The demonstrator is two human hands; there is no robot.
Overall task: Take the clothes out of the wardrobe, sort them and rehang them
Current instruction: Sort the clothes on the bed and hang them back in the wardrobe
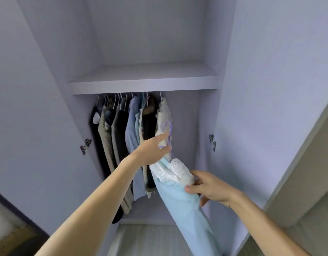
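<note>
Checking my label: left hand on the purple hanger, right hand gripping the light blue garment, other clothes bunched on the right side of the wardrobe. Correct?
One error: the head view shows the other clothes bunched on the left side of the wardrobe, not the right. The rest holds: left hand on the purple hanger, right hand gripping the light blue garment.

Pale plank floor (146, 241), beige wall (307, 174)

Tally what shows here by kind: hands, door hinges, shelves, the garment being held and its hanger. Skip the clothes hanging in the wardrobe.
Hands: 2, left hand and right hand
Door hinges: 2, left hinge and right hinge
Shelf: 1
Light-blue garment: 1
Purple hanger: 1
Total: 7
</note>
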